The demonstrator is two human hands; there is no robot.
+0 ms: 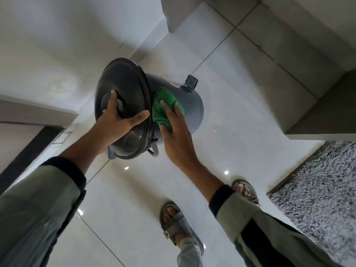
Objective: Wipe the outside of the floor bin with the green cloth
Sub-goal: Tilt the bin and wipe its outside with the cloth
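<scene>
A dark grey pedal bin point(192, 108) with a black lid point(123, 89) is tilted toward me, its foot pedal point(191, 81) pointing away at the far side. My left hand point(120, 117) lies flat on the lid, fingers spread over its recessed handle. My right hand point(174, 132) presses a folded green cloth point(163, 106) against the bin's side wall just under the lid rim. The bin's base is hidden behind its body.
Glossy white floor tiles point(240, 132) surround the bin. A shaggy grey rug point(317, 189) lies at the right. My two sandalled feet point(173, 220) stand below the bin. Grey steps or ledges point(289, 54) rise at the upper right, a wall at the left.
</scene>
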